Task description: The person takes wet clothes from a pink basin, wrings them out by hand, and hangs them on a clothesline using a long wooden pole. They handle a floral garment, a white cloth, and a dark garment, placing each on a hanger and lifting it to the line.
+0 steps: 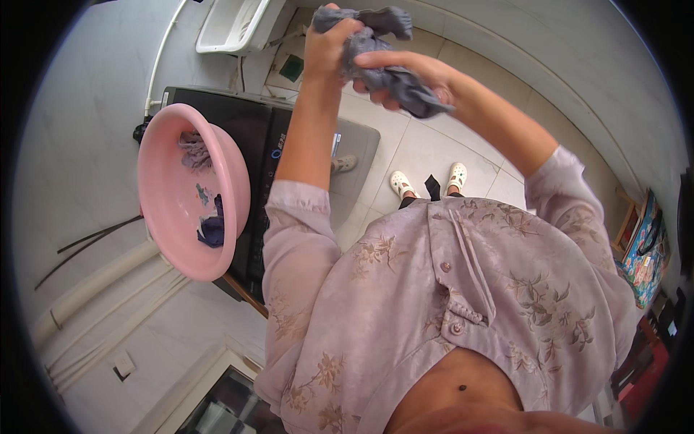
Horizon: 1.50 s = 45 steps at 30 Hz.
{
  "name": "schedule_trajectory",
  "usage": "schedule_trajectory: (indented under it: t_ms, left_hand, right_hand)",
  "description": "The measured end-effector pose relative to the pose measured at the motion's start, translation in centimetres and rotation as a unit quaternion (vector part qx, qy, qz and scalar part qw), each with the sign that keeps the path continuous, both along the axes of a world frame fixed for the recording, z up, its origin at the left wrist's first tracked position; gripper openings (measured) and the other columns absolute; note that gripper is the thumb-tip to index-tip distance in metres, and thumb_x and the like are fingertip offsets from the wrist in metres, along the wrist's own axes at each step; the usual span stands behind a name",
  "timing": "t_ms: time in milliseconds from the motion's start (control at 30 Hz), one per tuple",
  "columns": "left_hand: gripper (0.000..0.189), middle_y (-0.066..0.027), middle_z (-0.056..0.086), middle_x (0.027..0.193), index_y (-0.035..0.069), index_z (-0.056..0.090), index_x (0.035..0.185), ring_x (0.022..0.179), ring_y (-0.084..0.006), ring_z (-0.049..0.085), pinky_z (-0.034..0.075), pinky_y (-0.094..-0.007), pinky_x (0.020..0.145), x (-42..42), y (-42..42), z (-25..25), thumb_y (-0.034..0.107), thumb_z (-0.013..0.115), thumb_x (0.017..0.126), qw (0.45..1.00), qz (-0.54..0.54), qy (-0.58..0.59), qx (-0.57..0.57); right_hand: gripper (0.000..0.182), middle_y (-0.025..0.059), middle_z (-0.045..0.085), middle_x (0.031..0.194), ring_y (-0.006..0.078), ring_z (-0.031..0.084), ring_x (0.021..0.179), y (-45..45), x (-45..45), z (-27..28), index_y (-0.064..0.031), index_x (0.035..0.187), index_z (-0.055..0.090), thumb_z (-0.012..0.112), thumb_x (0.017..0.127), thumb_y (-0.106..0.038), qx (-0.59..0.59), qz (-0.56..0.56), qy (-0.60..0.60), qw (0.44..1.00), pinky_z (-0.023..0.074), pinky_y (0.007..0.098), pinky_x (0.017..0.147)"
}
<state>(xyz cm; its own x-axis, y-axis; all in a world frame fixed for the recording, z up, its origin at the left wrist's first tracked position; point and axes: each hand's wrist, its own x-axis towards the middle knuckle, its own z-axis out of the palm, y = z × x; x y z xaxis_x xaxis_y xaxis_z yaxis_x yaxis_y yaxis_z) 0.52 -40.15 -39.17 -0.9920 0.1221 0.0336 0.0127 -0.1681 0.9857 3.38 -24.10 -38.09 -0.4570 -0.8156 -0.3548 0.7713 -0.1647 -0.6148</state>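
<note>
A grey, wet-looking cloth (371, 76) is bunched and twisted between my two hands at the top of the view. My left hand (327, 51) grips its upper left part, with some fabric sticking out past the fist. Around the lower right part closes my right hand (428, 76), its thumb lying across the folds and a loose end hanging beyond the fingers. To the left, a pink plastic basin (162, 217) rests on top of a dark washing machine (219, 100). Inside it lie a crumpled greyish-mauve cloth (195, 150) and a dark blue cloth (212, 229).
A white sink (233, 24) is mounted at the upper left wall. White pipes (97, 293) run along the left wall near the basin. Pale tiles (374, 157) cover the floor under my white clogs (402, 184). At the far right stands a colourful patterned bag (645, 255).
</note>
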Motion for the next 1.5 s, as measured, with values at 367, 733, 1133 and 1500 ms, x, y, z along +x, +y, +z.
schedule_trajectory:
  t_ms: [367, 733, 1133, 1500]
  left_hand:
    - [0.015, -0.0144, 0.058, 0.062, 0.004, 0.059, 0.071, 0.059, -0.0215, 0.058, 0.047, -0.0321, 0.058, -10.5, -1.0, -7.0, 0.011, 0.067, 0.059, 0.781, 0.312, 0.137, -0.524]
    - [0.033, -0.008, 0.054, 0.086, 0.005, 0.056, 0.098, 0.071, -0.0197, 0.055, 0.045, -0.0274, 0.056, -5.0, 2.6, -2.1, 0.033, 0.054, 0.082, 0.947, 0.117, -0.156, 0.256]
    - [0.034, -0.0153, 0.042, 0.115, 0.016, 0.046, 0.107, 0.101, -0.027, 0.047, 0.045, -0.0394, 0.082, -0.5, 3.0, -1.3, 0.033, 0.056, 0.08, 0.915, -0.099, 0.027, 0.39]
    - [0.011, 0.0009, 0.043, 0.055, 0.004, 0.046, 0.06, 0.051, -0.009, 0.039, 0.037, -0.024, 0.049, -3.6, 3.6, 2.0, 0.0, 0.056, 0.061, 0.975, 0.124, 0.128, -0.136]
  right_hand:
    - [0.035, 0.0192, 0.061, 0.07, 0.0286, 0.062, 0.066, -5.9, -7.5, -5.9, 0.0021, 0.088, 0.056, 0.067, 0.061, -0.017, 0.386, -0.178, 0.491, 0.761, 0.0489, 0.0379, 0.061]
    - [0.023, 0.0104, 0.061, 0.068, 0.0233, 0.058, 0.059, -2.9, -13.4, -11.8, -0.0001, 0.078, 0.059, 0.059, 0.074, -0.023, -0.314, 0.046, -0.142, 0.938, 0.0465, 0.0323, 0.055]
    - [0.049, 0.0069, 0.053, 0.091, 0.0071, 0.046, 0.05, -1.4, -0.5, -3.3, 0.0011, 0.116, 0.041, 0.059, 0.08, -0.025, -0.453, 0.033, -0.375, 0.808, 0.0337, 0.0209, 0.042]
    - [0.028, 0.0059, 0.056, 0.074, 0.0126, 0.051, 0.059, -0.9, -4.8, -2.6, -0.0024, 0.079, 0.058, 0.067, 0.066, -0.026, 0.167, -0.066, 0.231, 0.956, 0.0425, 0.0271, 0.051]
